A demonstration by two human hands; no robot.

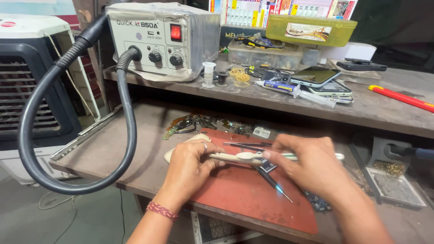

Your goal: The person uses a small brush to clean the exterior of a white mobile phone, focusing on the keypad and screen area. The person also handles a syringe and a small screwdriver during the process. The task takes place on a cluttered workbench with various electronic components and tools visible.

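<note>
Both hands, left hand (192, 161) and right hand (307, 165), pinch a pale slim phone (235, 157) edge-on | above red mat (244, 192) | yellow-green lidded box (311, 30), oval label, on shelf (384, 110)

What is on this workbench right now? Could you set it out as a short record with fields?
Left hand: left hand grips one end of a pale slim device, a ring on one finger.
Right hand: right hand holds the device's other end.
Under the hands: red mat, with a dark pointed tool lying on it.
Upper shelf: grey hot-air station, its red switch lit, with a black hose; stacked phones; a glue tube.
Far left: white air cooler.
</note>
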